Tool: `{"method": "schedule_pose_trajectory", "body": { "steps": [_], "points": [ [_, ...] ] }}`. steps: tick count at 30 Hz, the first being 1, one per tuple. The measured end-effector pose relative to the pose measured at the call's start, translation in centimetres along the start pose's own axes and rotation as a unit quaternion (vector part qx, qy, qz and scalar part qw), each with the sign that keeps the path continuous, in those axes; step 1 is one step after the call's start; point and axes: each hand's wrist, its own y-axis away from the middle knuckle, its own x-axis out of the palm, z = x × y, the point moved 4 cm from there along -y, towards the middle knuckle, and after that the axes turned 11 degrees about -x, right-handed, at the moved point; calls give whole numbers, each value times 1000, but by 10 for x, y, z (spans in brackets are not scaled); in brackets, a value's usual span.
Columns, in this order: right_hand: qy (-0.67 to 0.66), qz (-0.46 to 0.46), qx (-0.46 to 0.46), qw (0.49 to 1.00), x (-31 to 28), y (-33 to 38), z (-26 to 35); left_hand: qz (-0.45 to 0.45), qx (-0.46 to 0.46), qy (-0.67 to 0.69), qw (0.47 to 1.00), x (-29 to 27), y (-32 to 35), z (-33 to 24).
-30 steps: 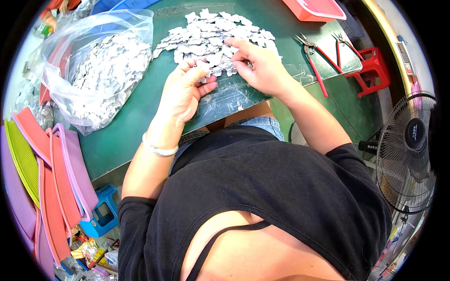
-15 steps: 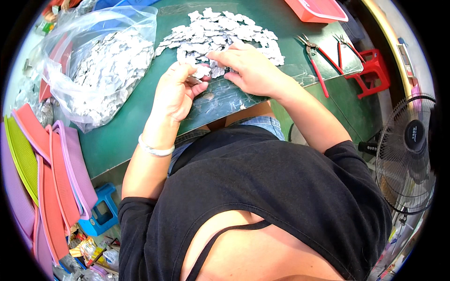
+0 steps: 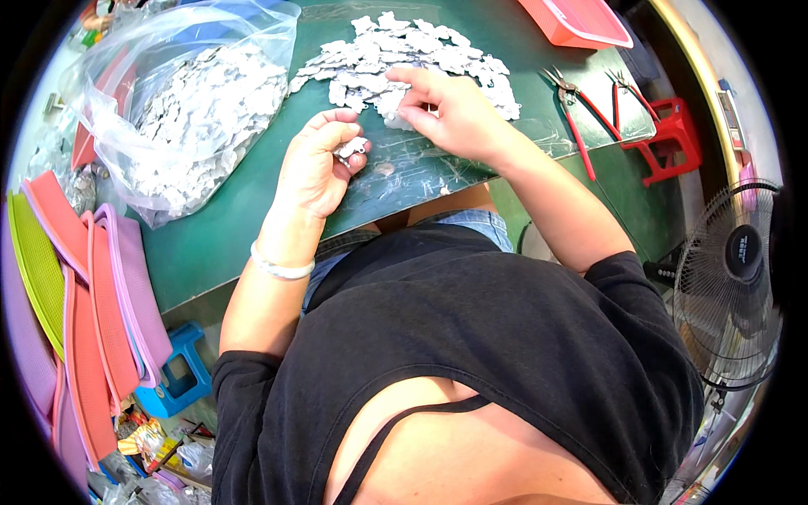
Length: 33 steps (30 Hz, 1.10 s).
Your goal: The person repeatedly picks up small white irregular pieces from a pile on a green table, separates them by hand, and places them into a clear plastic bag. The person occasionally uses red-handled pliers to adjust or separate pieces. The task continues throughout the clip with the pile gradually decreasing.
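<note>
My left hand is closed around one or more small silver-grey metal pieces, held between thumb and curled fingers just above the near table edge. On the green table lies a loose pile of flat, irregular pieces of the same grey kind. My right hand is over the near side of this pile, thumb and index finger apart, with grey pieces showing between and beneath them. Its other fingers are partly hidden, and whether they touch a piece is unclear.
A clear plastic bag full of similar pieces stands left of the pile. Two red-handled pliers lie right, near a red tray. Stacked coloured baskets, blue and red stools and a fan surround the table.
My left hand has drawn its metal piece in closer to the palm. The right hand has moved slightly right, away from the left, and its thumb and index finger are apart.
</note>
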Motion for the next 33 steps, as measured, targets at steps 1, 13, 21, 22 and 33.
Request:
{"method": "schedule_pose_trajectory", "body": {
  "steps": [1, 13, 21, 22, 33],
  "points": [
    [-38, 9, 33, 999, -1, -3, 1, -1, -6, -7, 1000, 2, 0, 1],
    [234, 43, -160, 958, 6, -10, 3, 28, -10, -25, 999, 4, -3, 7],
    [203, 49, -109, 972, 6, -12, 0, 32, -20, 57, 998, 1, 3, 0],
    [212, 57, -127, 967, 6, -13, 2, 31, -16, 65, 997, 1, 3, 0],
    [-25, 9, 42, 999, 5, -21, -14, -7, -13, -12, 1000, 0, 0, -1]
  ]
}}
